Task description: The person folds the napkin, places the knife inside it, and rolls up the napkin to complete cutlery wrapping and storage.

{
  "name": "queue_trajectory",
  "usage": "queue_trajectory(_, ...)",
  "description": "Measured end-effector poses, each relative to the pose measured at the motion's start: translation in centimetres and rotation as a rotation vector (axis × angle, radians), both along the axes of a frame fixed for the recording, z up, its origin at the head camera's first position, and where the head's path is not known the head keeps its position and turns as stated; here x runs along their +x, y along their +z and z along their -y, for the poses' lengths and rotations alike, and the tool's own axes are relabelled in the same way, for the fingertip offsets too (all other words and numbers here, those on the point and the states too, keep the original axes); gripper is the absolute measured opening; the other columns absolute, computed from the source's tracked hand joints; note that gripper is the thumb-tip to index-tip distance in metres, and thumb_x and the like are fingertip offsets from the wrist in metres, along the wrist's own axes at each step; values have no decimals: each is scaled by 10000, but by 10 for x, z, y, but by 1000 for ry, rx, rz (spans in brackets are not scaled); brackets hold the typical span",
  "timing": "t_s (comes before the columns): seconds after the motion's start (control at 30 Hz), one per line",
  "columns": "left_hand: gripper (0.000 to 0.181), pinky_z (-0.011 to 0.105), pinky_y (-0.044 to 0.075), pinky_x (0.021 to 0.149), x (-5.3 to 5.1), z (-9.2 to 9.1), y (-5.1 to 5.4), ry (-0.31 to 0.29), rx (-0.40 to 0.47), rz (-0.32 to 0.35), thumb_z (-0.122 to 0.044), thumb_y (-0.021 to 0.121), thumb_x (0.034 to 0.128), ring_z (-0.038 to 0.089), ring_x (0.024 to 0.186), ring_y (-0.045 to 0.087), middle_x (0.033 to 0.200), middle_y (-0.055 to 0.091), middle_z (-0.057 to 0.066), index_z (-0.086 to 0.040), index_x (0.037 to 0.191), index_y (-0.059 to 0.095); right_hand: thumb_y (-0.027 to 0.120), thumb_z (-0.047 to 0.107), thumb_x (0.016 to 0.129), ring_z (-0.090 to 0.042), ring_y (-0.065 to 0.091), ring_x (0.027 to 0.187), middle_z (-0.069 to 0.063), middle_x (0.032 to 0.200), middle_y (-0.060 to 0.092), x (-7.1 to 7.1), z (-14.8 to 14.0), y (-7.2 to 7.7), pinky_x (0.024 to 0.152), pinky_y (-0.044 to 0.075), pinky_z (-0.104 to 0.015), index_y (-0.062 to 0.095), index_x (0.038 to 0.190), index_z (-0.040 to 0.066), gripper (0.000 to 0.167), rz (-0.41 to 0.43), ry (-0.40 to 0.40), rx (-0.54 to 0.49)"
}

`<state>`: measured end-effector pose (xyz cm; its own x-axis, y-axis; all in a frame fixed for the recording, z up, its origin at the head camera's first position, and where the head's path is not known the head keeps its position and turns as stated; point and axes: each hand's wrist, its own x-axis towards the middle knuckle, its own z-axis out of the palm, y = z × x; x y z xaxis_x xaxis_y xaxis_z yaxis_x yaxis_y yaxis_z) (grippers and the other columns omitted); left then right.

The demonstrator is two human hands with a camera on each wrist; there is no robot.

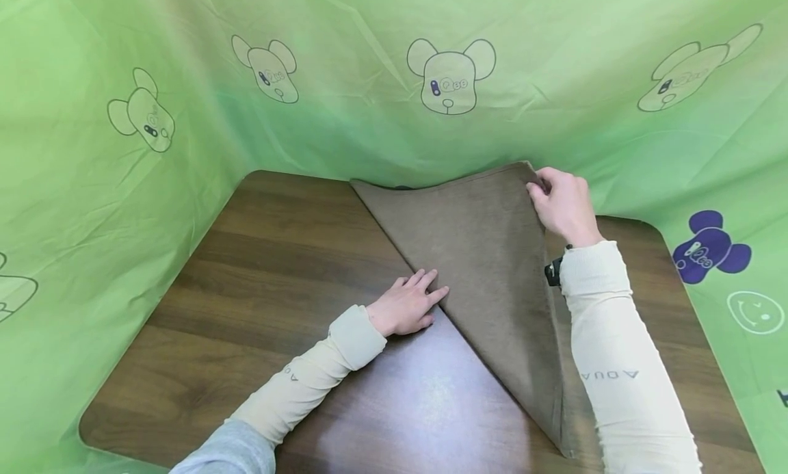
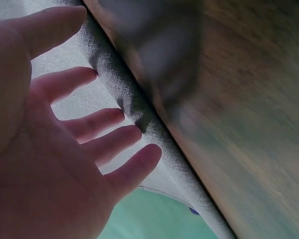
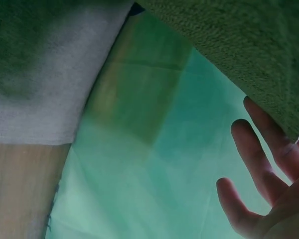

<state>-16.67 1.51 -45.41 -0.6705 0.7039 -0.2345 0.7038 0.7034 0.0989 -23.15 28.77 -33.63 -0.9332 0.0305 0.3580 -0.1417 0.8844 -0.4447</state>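
Note:
A brown cloth (image 1: 474, 241), folded into a triangle, lies on the wooden table with its slanting fold facing the left. My left hand (image 1: 409, 303) rests on the middle of that fold, fingers spread; the left wrist view shows the fingertips of this hand (image 2: 74, 134) at the rolled edge of the cloth (image 2: 134, 104). At the far right corner, my right hand (image 1: 563, 204) pinches the cloth between thumb and finger. The right wrist view has the raised corner (image 3: 259, 59) at this hand (image 3: 274, 184), its other fingers held apart; another part of the cloth (image 3: 55, 99) hangs lower at left.
The wooden table (image 1: 203, 310) has rounded corners. A green curtain (image 1: 345, 63) with printed bear heads stands behind it and along both sides. A small dark thing (image 1: 403, 187) shows at the cloth's far edge.

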Motion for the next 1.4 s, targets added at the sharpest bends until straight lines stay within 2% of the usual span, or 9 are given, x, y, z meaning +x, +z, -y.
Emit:
queue_trajectory(0.33, 602, 464, 318, 1130, -1, -5, -2, -6, -20, 10, -366, 546, 964, 295, 1480, 228, 1607, 207, 111, -256, 1514, 327, 546, 161, 954, -357, 535, 748, -190, 791, 619, -4, -10, -8, 660, 347, -432, 644, 981, -4, 193, 15, -14, 16)
queue_trajectory(0.6, 599, 458, 314, 1134, 2, -8, -3, -11, -36, 24, -374, 540, 966, 292, 1481, 228, 1608, 209, 104, -262, 1514, 326, 530, 184, 961, -384, 547, 758, -198, 802, 628, -5, -14, -27, 672, 377, -481, 640, 1004, -6, 224, 98, -13, 40)
queue_trajectory(1.23, 592, 459, 297, 1145, -2, -9, -5, -5, -50, 38, -373, 528, 971, 287, 1486, 212, 1610, 203, 98, -265, 1515, 322, 511, 205, 967, -436, 591, 990, -225, 1090, 650, 2, -25, -70, 794, 434, -552, 605, 1210, 22, 318, 232, -127, -21)
queue_trajectory(1.4, 592, 456, 299, 1143, -3, -9, -5, -2, -59, 35, -382, 526, 972, 288, 1486, 211, 1610, 203, 96, -266, 1515, 321, 532, 195, 940, -431, 592, 969, -230, 1081, 640, 1, -25, -77, 800, 423, -540, 537, 1123, 21, 252, 219, -170, -76)
